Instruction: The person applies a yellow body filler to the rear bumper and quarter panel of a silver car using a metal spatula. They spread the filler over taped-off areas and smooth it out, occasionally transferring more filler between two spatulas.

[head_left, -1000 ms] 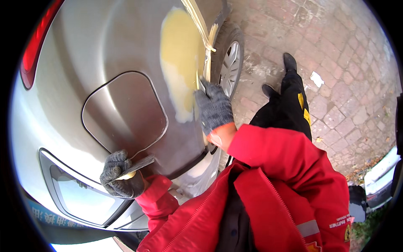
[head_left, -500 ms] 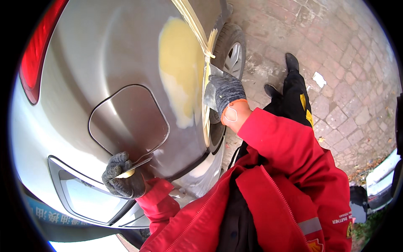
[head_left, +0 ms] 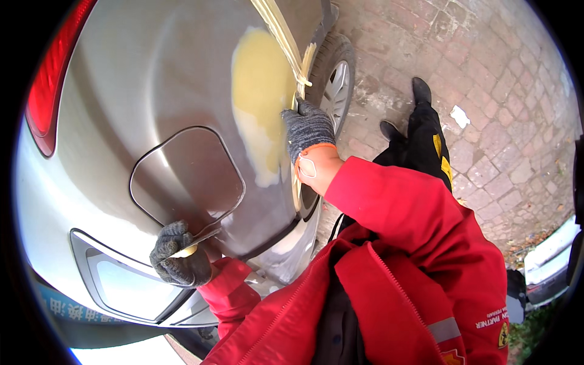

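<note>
My left hand (head_left: 179, 255), in a dark grey knitted glove, is closed around a thin flat putty blade (head_left: 208, 235), seen nearly edge-on. A lump of yellow putty (head_left: 185, 251) sits on it by my fingers. Over the car's rear side panel, my right hand (head_left: 309, 126), gloved alike with an orange cuff, is closed at the strip of masking tape (head_left: 277, 27). The grey putty spreader it held half a second ago is now hidden by the hand. Left of this hand lies a smooth patch of yellow filler (head_left: 258, 79) on the panel.
Below the filler patch is the closed fuel flap (head_left: 187, 173). A rear wheel (head_left: 336, 88) stands beyond the tape, and a red tail light (head_left: 53, 79) is at upper left. Someone's dark-trousered leg (head_left: 424, 131) and a white scrap (head_left: 460, 116) are on the brick paving.
My right hand has shifted left and turned, so its back now covers the spreader. My left hand stays almost in place with the blade and putty.
</note>
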The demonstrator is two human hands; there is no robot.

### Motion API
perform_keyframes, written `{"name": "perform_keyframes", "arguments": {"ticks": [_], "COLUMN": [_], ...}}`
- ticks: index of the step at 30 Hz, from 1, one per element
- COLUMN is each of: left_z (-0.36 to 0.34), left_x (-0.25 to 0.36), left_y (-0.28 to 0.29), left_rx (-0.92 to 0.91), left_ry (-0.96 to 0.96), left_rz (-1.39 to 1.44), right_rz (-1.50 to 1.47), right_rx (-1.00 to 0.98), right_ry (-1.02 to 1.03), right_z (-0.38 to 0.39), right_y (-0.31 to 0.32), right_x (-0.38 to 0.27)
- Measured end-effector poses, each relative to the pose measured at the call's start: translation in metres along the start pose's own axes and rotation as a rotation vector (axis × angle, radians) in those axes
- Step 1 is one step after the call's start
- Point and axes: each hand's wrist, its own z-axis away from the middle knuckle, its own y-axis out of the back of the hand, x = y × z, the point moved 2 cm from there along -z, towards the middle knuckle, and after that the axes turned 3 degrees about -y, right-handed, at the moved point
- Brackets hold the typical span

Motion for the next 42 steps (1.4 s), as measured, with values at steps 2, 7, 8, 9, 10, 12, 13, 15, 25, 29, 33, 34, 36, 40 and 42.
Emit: {"name": "perform_keyframes", "arguments": {"ticks": [2, 7, 8, 9, 10, 12, 13, 15, 25, 29, 33, 34, 36, 40, 42], "left_z": [0.003, 0.003, 0.002, 0.003, 0.005, 0.004, 0.006, 0.011, 0.006, 0.002, 0.001, 0.002, 0.005, 0.004, 0.006], "left_x": [-0.006, -0.001, -0.002, -0.004, -0.006, -0.004, -0.007, -0.008, -0.005, 0.002, 0.002, -0.002, -0.002, -0.008, -0.007], "left_y": [0.0, 0.002, 0.0, 0.002, 0.006, 0.01, 0.009, 0.009, 0.006, 0.003, 0.002, 0.005, 0.007, 0.006, 0.007], "left_rx": [0.041, -0.023, -0.033, -0.001, 0.031, 0.059, 0.064, 0.087, 0.091, 0.103, 0.08, 0.045, -0.002, 0.005, 0.022], "left_ry": [0.019, -0.023, -0.053, 0.029, 0.111, 0.203, 0.206, 0.252, 0.288, 0.306, 0.252, 0.194, 0.086, 0.117, 0.16], "left_rz": [0.062, -0.071, -0.115, 0.004, 0.122, 0.23, 0.235, 0.24, 0.337, 0.377, 0.291, 0.218, 0.068, 0.164, 0.203], "right_rz": [-0.233, -0.199, -0.196, -0.288, -0.378, -0.427, -0.483, -0.593, 0.184, -0.322, -0.426, -0.573, -0.127, 0.217, -0.373], "right_rx": [-0.082, -0.182, -0.163, -0.144, -0.125, -0.062, -0.097, -0.171, -0.19, -0.137, -0.131, -0.107, -0.099, -0.077, -0.089], "right_ry": [-0.054, 0.197, 0.25, 0.109, -0.034, -0.155, -0.162, -0.193, 0.11, -0.146, -0.124, -0.144, 0.133, 0.584, -0.094], "right_z": [0.014, 0.052, 0.056, 0.052, 0.046, 0.032, 0.026, 0.028, -0.012, 0.011, 0.022, 0.035, 0.058, 0.065, 0.055], "right_y": [0.002, 0.033, 0.043, 0.049, 0.053, 0.047, 0.047, 0.045, 0.02, 0.016, 0.009, 0.001, 0.009, 0.033, 0.039], "right_x": [-0.005, 0.023, 0.027, 0.035, 0.045, 0.065, 0.073, 0.051, 0.052, 0.009, -0.004, -0.003, -0.002, 0.03, 0.052]}}
